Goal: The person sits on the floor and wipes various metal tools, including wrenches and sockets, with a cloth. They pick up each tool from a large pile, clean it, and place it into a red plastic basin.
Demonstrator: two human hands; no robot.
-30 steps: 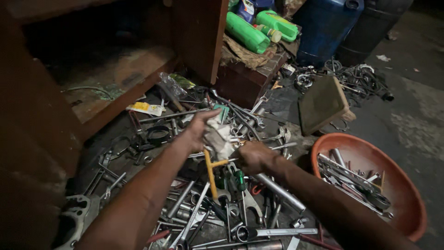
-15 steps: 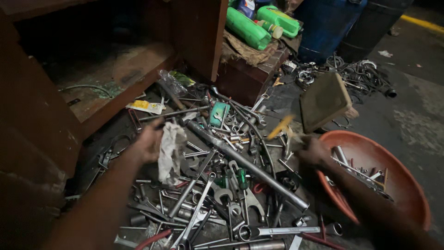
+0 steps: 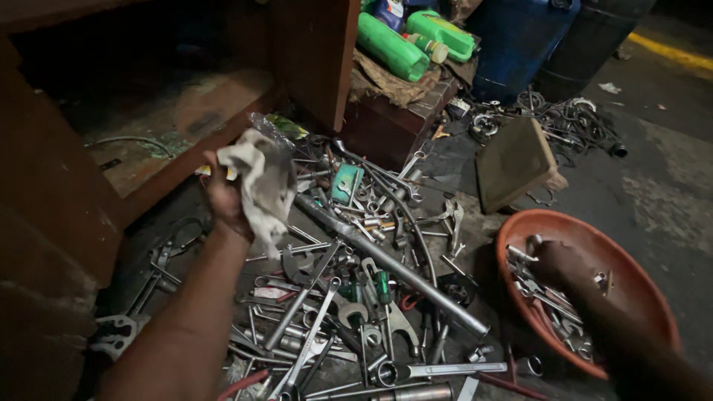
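Workshop: floor-strewn wrenches (image 3: 349, 297), oil jugs (image 3: 391, 47)

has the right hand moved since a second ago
Yes. The right hand was over the middle of the tool pile beside the long steel bar; it has swung to the right and now reaches into the orange basin.

1. A crumpled, dirty white rag (image 3: 256, 186) hung raised above the pile of tools, gripped at its upper edge.
2. An orange bowl (image 3: 639, 286) sat on the floor, holding metal tools.
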